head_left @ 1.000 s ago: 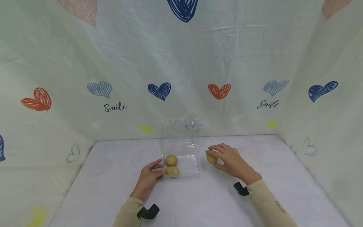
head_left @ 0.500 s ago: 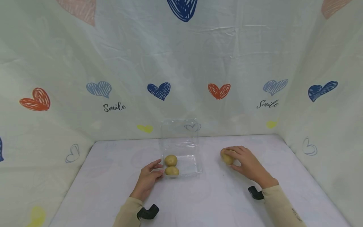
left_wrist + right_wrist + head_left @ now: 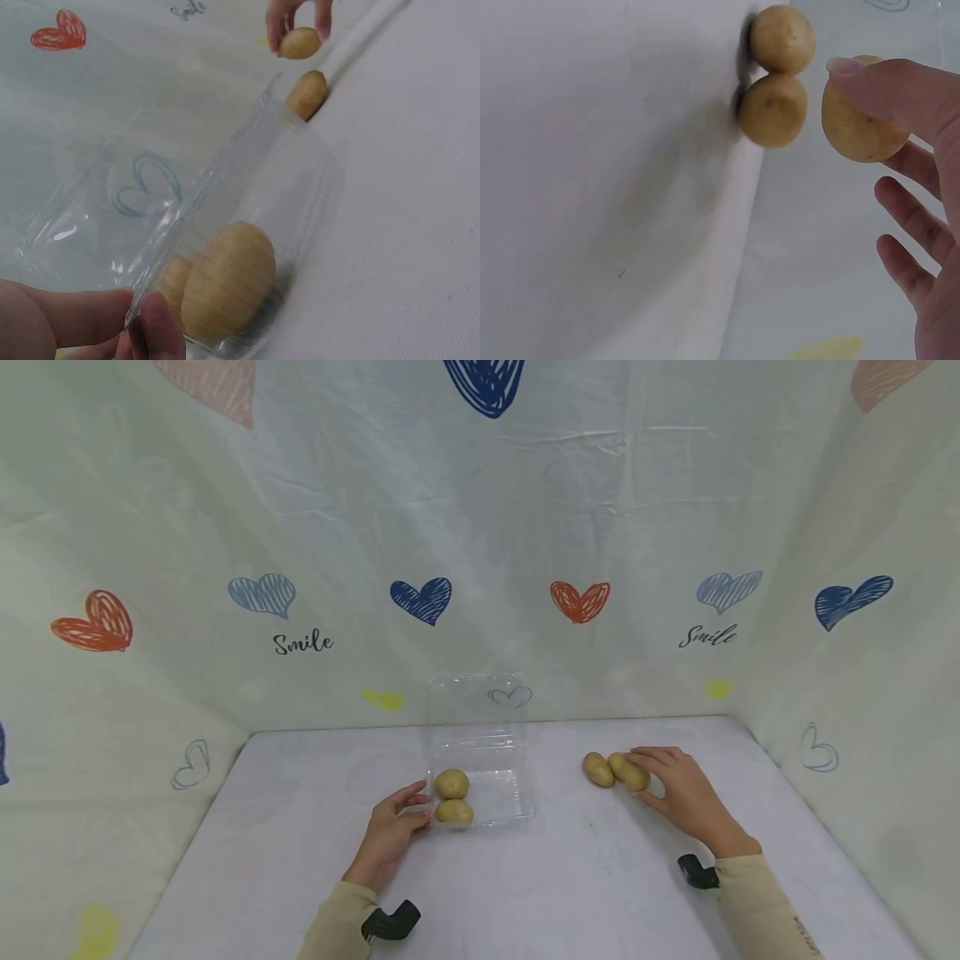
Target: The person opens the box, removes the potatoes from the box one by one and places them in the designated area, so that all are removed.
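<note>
The right hand has shifted right, pinching 1 potato near 2 loose potatoes, so 3 remain outside the box the left hand pinches.

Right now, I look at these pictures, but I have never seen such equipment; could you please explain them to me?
You see a person's bare left hand and right hand, not a machine. The wide picture comes from a camera worn on the head; the closer ones come from wrist cameras, probably the black curved pieces. On the whitish table stands an open, clear plastic box with two smooth, yellow-brown potatoes inside. The left hand pinches the box's side. The right hand holds another such potato, and two more potatoes lie close by on the table.
</note>
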Motion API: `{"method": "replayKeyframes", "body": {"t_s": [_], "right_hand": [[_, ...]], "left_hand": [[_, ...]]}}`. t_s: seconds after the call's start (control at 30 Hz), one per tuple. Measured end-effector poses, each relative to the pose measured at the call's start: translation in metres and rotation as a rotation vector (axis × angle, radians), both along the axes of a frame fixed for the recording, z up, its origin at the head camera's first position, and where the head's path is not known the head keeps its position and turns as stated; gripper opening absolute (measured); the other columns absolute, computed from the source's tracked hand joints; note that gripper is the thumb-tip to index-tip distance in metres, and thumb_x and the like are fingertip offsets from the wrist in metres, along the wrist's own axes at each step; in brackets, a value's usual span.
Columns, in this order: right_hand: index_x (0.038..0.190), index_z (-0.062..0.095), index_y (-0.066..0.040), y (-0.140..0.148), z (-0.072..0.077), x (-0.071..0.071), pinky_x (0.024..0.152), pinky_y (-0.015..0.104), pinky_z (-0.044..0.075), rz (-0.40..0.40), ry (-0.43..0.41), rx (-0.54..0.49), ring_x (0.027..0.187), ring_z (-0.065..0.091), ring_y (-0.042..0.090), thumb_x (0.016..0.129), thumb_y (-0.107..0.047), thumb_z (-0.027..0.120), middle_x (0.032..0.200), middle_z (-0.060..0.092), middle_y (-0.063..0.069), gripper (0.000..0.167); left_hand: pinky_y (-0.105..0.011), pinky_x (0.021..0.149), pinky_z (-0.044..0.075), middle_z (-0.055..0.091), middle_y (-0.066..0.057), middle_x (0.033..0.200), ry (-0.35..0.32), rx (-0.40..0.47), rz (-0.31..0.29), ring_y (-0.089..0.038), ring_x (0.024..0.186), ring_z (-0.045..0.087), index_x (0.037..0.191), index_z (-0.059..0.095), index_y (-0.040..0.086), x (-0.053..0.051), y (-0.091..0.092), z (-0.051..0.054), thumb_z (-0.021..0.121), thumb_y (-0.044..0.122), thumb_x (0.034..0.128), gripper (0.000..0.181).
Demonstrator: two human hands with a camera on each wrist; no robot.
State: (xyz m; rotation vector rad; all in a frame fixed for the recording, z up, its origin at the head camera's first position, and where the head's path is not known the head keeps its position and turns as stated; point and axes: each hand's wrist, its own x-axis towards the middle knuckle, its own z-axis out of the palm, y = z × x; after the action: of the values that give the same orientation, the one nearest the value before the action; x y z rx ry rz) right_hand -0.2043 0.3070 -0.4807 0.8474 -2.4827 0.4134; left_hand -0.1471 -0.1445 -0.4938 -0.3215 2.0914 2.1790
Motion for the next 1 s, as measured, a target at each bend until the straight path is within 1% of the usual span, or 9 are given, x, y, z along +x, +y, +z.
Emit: {"method": "replayKeyframes", "body": {"t_s": [0.23,0.5,0.67,0.8,1.0], "right_hand": [[0.126,0.071,0.0,0.013,-0.006,-0.003,0.091,0.062,0.052,-0.063,-0.052,0.015,0.11,0.063,0.043,0.065,0.0,0.098,0.125,0.071,0.018,0.067],[0.127,0.07,0.002,0.021,-0.007,-0.008,0.09,0.064,0.053,-0.123,-0.119,0.023,0.109,0.063,0.045,0.068,0.001,0.096,0.126,0.071,0.021,0.064],[0.129,0.069,0.002,0.024,-0.01,-0.012,0.09,0.064,0.052,-0.161,-0.176,0.037,0.109,0.062,0.047,0.072,-0.001,0.095,0.127,0.07,0.022,0.063],[0.13,0.068,0.002,0.024,-0.011,-0.014,0.092,0.065,0.051,-0.188,-0.234,0.038,0.112,0.061,0.048,0.075,-0.002,0.093,0.129,0.069,0.023,0.061],[0.131,0.067,0.003,0.024,-0.014,-0.018,0.095,0.066,0.05,-0.206,-0.284,0.042,0.114,0.06,0.049,0.078,-0.004,0.091,0.13,0.068,0.025,0.059]], "left_hand": [[-0.028,0.079,0.059,0.058,-0.024,0.127,-0.003,-0.002,0.0,-0.017,0.087,0.064,0.149,0.05,-0.011,0.0,0.0,-0.001,0.061,-0.013,0.0968,0.054],[-0.029,0.081,0.059,0.058,-0.024,0.128,-0.017,-0.005,0.0,-0.018,0.089,0.065,0.15,0.05,-0.009,0.0,0.0,0.0,0.062,-0.013,0.097,0.054],[-0.03,0.081,0.059,0.058,-0.025,0.128,-0.01,0.001,0.006,-0.017,0.088,0.065,0.149,0.05,-0.01,0.001,0.001,0.003,0.063,-0.013,0.0961,0.055],[-0.03,0.08,0.059,0.058,-0.024,0.127,-0.006,0.014,0.014,-0.016,0.086,0.065,0.149,0.05,-0.011,0.001,0.001,0.005,0.063,-0.014,0.0952,0.056],[-0.028,0.079,0.059,0.058,-0.024,0.127,-0.004,0.015,0.013,-0.016,0.086,0.065,0.149,0.049,-0.012,0.002,0.001,0.003,0.063,-0.015,0.0951,0.056]]}}
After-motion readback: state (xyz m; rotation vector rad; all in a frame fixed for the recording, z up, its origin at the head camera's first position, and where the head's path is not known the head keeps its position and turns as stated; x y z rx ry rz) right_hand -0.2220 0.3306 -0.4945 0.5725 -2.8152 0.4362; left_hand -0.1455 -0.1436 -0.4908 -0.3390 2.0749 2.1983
